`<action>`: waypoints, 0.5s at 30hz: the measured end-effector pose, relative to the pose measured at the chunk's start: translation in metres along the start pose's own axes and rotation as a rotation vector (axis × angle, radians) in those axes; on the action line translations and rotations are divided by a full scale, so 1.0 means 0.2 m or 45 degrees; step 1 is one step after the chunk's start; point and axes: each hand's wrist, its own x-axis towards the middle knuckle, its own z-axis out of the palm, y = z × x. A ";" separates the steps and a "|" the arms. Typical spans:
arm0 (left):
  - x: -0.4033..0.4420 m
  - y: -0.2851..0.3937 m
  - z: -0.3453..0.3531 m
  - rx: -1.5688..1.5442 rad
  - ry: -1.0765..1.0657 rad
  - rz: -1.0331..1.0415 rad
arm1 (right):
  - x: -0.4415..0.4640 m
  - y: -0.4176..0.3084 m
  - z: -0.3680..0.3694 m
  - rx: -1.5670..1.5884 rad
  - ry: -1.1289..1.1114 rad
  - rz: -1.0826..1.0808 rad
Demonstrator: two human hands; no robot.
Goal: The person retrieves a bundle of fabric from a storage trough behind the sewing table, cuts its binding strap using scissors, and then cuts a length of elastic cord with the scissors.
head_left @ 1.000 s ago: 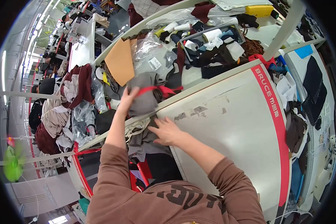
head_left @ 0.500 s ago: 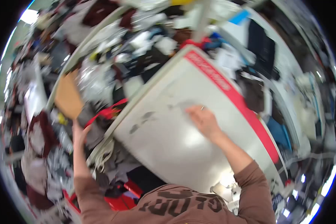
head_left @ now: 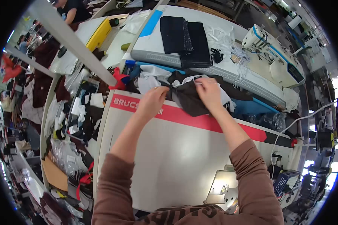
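A dark grey-brown piece of fabric [head_left: 189,99] hangs over the far edge of the white sewing table [head_left: 157,157], across its red printed strip. My left hand [head_left: 153,102] pinches the fabric's left end, fingertips together. On the other side, my right hand [head_left: 210,93] has its fingers closed on the upper right part of the same fabric. White cloth [head_left: 154,75] and more dark cloth lie heaped in the trough just behind both hands. Folds hide the fabric's exact shape.
Beyond the trough, another table bears folded black cloth [head_left: 186,39], loose white thread [head_left: 240,56] and a sewing machine [head_left: 274,56]. A lit machine part [head_left: 221,187] stands near my right forearm. At left are a diagonal pole [head_left: 75,41] and a bin of scraps with cardboard [head_left: 54,174].
The view has turned to the right. My left hand has left the scrap area by the cardboard, and my right hand has moved off the tabletop; both now hold dark fabric at the far edge.
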 end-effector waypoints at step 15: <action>0.27 -0.39 0.31 0.187 -0.503 -0.505 | 0.23 -0.02 0.38 -0.249 -1.432 0.151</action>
